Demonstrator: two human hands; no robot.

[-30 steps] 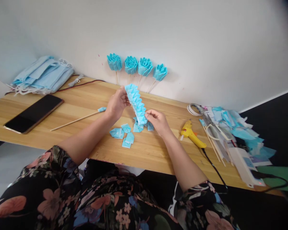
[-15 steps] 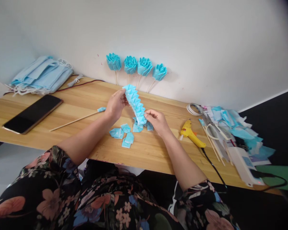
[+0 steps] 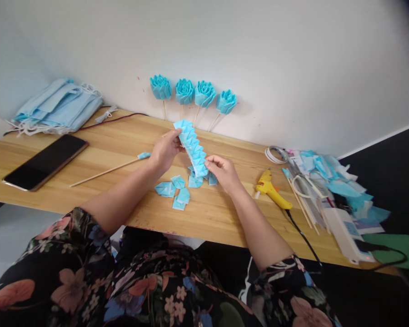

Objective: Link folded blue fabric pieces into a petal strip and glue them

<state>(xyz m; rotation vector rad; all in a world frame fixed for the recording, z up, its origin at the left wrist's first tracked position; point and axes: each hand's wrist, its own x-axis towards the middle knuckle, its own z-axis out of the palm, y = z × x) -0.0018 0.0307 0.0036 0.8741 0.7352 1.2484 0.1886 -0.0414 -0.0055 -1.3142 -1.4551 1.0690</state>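
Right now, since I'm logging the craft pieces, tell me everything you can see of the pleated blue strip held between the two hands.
The pleated blue strip is a light-blue row of overlapping folded triangles, seemingly thin mask fabric or paper. It is stretched above the wooden table, slanting from far left to near right. The left hand pinches its far end, the right hand its near end.
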